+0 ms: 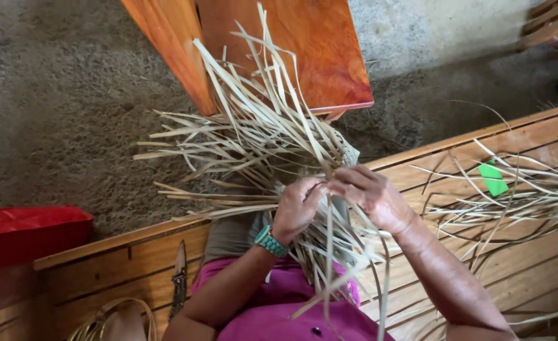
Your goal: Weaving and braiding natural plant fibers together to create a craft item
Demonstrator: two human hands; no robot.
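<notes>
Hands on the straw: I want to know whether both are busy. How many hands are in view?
2. The left hand, with a teal wristband, and the right hand meet at the middle of the woven straw bundle, gripping strips. No others show.

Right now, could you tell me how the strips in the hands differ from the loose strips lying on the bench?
The woven bundle is dense and fans outward, gripped by the left hand and right hand; the loose strips are sparse, flat on the wooden bench, untouched. A green piece lies among the loose strips only. Both are pale, thin strips.
</notes>
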